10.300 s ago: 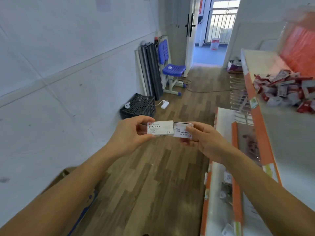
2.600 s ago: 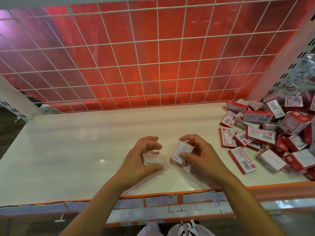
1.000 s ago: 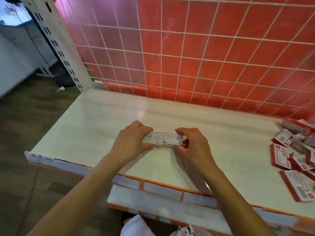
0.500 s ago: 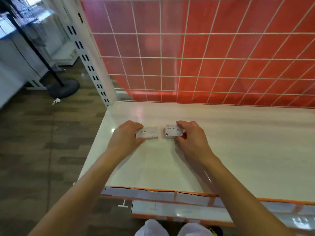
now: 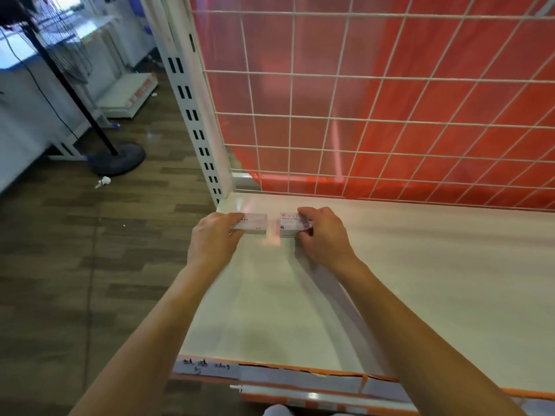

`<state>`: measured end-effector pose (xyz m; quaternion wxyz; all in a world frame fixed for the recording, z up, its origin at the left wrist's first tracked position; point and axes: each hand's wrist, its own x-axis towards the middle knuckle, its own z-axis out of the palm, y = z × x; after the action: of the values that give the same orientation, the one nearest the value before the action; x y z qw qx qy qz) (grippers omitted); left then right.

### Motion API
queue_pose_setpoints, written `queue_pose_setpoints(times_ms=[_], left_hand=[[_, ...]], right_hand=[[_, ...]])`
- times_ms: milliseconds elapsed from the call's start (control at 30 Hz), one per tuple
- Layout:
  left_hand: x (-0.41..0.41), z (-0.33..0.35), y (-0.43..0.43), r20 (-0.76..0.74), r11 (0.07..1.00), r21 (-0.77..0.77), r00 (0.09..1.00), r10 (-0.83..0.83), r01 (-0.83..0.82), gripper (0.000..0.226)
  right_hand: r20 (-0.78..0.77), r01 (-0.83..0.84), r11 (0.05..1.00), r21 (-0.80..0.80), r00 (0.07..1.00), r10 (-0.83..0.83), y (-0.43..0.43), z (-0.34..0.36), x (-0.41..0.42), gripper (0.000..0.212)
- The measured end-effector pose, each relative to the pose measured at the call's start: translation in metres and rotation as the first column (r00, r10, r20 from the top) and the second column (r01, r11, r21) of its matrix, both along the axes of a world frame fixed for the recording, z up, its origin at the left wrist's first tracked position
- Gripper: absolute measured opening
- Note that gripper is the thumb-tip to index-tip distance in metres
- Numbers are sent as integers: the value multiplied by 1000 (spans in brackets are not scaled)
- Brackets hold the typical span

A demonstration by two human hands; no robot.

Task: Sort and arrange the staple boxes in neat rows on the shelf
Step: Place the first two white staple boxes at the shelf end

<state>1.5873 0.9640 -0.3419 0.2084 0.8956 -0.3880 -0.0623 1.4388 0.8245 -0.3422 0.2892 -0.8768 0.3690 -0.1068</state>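
White shelf [image 5: 420, 280] with two small boxes lying at its 11 o'clock corner, a narrow gap between them. The left hand [image 5: 214, 238] grips the staple box [image 5: 254, 223]; the right hand [image 5: 322, 235] grips the paper-clip box [image 5: 289, 226]. Judged barely begun: the first row is only started, and no further boxes are in view.

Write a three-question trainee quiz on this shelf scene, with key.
1. True or false: the small white cardboard box held by the left hand touches the second white cardboard box held by the right hand.
2. Where on the flat white shelf board do both sit? A front edge; B near the back left corner; C right end.
3. Fill in: the second box reads "PAPER ___".
Key: 1 false; 2 B; 3 CLIPS.
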Motion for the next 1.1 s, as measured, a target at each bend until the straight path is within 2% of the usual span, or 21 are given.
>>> queue_pose_setpoints(times_ms=[367,500,667,767,933,1100], left_hand=[[18,-8,-24,17,993,-110,999,-28,29,35],[23,-11,-32,-6,993,-118,1000,-13,13,35],[33,-15,-36,-21,990,-96,995,-102,100,37],[39,-14,-37,-36,987,-66,989,-146,144,45],[45,-13,-42,-37,975,-27,974,-223,222,44],[53,-12,-48,-44,962,47,963,-267,269,45]], right_hand=[[-76,134,987,-84,987,-141,-36,-4,2,46],[-45,202,976,-87,977,-206,-48,-8,-7,47],[-5,253,963,-94,967,-255,-64,-7,-22,44],[4,240,965,-105,970,-241,-73,-6,-24,40],[-1,156,986,-51,988,-156,-82,0,-27,41],[-150,20,1000,-2,988,-20,-94,7,-27,52]])
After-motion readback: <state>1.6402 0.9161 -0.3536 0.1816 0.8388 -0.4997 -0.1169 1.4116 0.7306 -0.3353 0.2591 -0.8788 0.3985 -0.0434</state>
